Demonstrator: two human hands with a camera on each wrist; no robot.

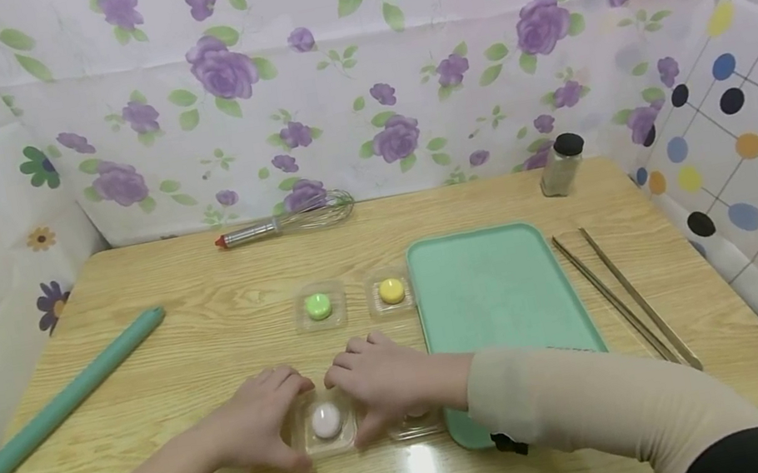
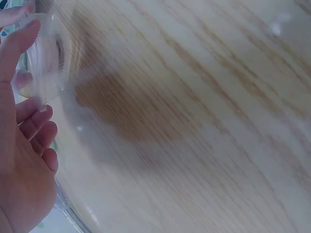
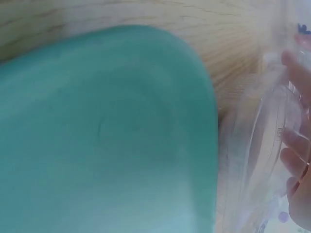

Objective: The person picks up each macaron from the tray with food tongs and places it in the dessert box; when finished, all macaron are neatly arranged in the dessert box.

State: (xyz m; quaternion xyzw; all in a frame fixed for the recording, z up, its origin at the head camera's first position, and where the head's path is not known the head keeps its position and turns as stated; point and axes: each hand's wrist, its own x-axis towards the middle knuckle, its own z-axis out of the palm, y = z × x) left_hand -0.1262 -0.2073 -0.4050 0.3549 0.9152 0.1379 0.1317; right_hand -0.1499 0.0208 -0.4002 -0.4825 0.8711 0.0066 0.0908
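A clear plastic box with a pale macaron inside sits near the front middle of the table. My left hand grips its left side, thumb toward the front and fingers toward the back. From the other side my right hand holds the same box, thumb at the near right corner. In the left wrist view the box shows between thumb and fingers. A second clear box lies under my right wrist, mostly covered, beside the green tray.
Behind the hands are a boxed green macaron and a boxed yellow macaron. A whisk and a black-lidded jar stand along the back. A green rolling pin lies left, metal chopsticks right.
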